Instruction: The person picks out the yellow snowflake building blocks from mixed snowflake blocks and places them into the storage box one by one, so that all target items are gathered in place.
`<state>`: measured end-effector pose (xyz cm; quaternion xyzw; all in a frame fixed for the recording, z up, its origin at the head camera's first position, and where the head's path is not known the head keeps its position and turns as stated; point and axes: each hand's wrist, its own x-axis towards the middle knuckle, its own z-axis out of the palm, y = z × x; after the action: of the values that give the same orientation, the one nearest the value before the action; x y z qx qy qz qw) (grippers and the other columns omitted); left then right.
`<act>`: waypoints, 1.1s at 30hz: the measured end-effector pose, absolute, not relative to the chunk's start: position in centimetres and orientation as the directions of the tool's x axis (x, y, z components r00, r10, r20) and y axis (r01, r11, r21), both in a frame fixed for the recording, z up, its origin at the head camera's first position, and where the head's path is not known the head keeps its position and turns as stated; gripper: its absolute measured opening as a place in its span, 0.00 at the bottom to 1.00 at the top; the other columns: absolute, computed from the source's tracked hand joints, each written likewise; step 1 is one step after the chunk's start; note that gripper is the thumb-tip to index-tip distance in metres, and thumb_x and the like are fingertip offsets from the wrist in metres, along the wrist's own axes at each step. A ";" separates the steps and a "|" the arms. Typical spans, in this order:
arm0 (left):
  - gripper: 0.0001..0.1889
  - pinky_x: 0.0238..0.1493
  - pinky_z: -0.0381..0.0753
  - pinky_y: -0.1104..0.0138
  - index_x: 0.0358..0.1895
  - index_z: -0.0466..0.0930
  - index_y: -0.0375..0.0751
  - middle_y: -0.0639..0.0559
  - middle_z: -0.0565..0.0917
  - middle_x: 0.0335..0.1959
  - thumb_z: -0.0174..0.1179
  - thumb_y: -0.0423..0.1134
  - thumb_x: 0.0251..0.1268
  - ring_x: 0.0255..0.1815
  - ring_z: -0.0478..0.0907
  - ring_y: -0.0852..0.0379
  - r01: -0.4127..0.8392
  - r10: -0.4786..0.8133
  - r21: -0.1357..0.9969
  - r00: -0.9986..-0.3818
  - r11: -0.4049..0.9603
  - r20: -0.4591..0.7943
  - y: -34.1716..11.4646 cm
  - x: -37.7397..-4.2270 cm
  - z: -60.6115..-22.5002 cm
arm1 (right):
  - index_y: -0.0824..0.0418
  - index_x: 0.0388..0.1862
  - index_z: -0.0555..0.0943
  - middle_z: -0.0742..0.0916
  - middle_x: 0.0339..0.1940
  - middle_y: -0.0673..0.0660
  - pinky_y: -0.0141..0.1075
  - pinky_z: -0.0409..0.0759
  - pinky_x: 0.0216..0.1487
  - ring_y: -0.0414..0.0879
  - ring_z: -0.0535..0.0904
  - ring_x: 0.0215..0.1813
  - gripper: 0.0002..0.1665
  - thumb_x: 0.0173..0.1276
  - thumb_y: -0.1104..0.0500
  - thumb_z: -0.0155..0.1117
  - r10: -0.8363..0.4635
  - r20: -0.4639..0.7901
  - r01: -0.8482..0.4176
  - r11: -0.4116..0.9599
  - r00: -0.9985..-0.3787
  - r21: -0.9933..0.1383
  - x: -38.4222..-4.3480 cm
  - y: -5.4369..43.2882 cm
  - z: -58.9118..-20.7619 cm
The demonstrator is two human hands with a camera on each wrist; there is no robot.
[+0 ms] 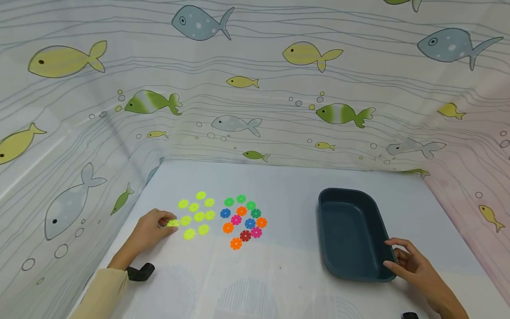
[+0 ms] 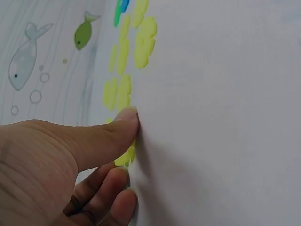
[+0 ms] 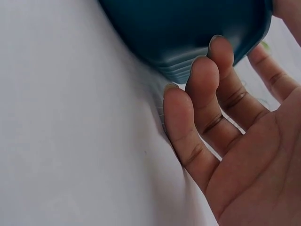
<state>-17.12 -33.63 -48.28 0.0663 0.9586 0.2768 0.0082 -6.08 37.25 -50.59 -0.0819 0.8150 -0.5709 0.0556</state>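
My left hand pinches a yellow notched plastic disc between thumb and fingers, low over the table at the left edge of a group of matching yellow discs. In the left wrist view, part of a yellow disc shows below the thumb, the rest hidden behind it. My right hand grips the near right rim of a dark teal rectangular tray, its thumb and index finger at the edge. In the right wrist view, several curled fingers are beside the tray's outer wall.
Right of the yellow discs lies a second group of notched discs in green, blue, pink, red and orange, among them an orange disc. The white table is bounded at back and sides by a fish-printed sheet.
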 end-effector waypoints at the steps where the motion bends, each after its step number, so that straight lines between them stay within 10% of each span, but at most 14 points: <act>1: 0.17 0.40 0.78 0.60 0.50 0.85 0.36 0.47 0.80 0.40 0.75 0.39 0.61 0.40 0.78 0.51 0.118 0.127 0.534 -0.992 0.837 0.020 -33.7 -17.1 -48.3 | 0.63 0.75 0.60 0.70 0.30 0.54 0.43 0.69 0.27 0.55 0.65 0.27 0.32 0.77 0.70 0.58 -0.196 0.005 -0.071 0.333 -0.981 -0.940 -6.1 37.2 -50.6; 33: 0.22 0.39 0.82 0.66 0.56 0.87 0.40 0.57 0.86 0.36 0.77 0.43 0.59 0.36 0.82 0.59 0.163 0.131 0.539 -0.987 0.827 0.098 -34.2 -16.0 -48.7 | 0.64 0.77 0.57 0.70 0.32 0.54 0.44 0.67 0.28 0.57 0.62 0.28 0.33 0.78 0.72 0.54 -0.229 0.033 -0.094 0.258 -0.973 -0.961 -6.0 37.5 -51.4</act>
<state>-16.00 -34.24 -48.71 0.0770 0.9552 0.2843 -0.0283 -5.96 37.51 -51.42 -0.1019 0.7912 -0.6003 0.0564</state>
